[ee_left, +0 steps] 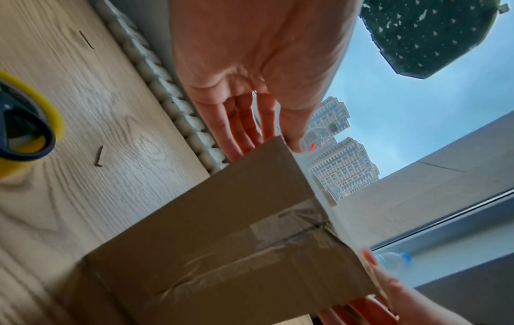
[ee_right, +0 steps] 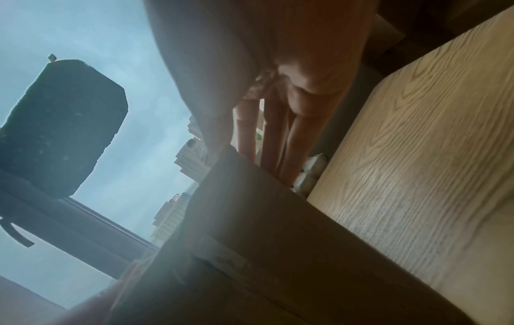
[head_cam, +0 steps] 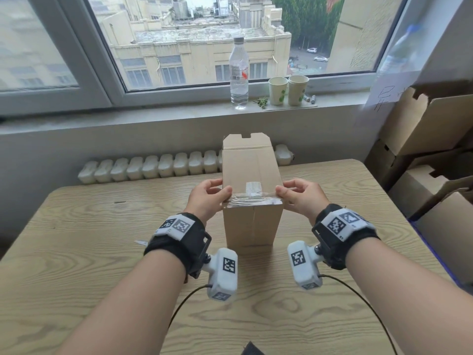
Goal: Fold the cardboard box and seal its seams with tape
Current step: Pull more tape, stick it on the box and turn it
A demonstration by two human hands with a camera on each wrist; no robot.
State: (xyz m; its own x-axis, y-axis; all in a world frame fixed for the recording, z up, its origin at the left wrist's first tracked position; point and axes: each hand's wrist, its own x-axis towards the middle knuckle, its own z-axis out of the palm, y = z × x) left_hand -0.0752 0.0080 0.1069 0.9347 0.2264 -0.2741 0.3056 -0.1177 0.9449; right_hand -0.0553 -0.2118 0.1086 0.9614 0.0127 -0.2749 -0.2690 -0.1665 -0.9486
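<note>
Head view: the cardboard box [head_cam: 252, 193] lies lengthwise on the wooden table [head_cam: 102, 226], its closed end facing you and its far flap [head_cam: 247, 140] standing unfolded toward the window. A strip of clear tape [head_cam: 253, 201] runs across the near top edge. Your left hand [head_cam: 208, 198] and right hand [head_cam: 300, 196] flank the box at that edge — thumbs on the tape ends at the 2 corners, fingers down the side walls. Both are pressing, not pinching; nothing is lifted.

Left wrist view: your left hand [ee_left: 250, 88] shows fingers nearly straight, tips against the box [ee_left: 222, 241] corner. Tape [ee_left: 250, 252] already crosses the end seam, wrinkled in places. The yellow tape roll [ee_left: 30, 140] sits on the table to your left, well apart from the box.

Right wrist view: dim and blurred. Your right hand [ee_right: 267, 99] reaches the box [ee_right: 264, 252] edge with fingers extended; how firmly they bear down I cannot tell.

Judgement: the box looks light and empty, so it will likely slide if pushed from 1 side only. Its walls are stiff at the corners and softer mid-panel — brace at the corners, opposing both hands, and smooth the tape outward. The far end remains unsealed.
</note>
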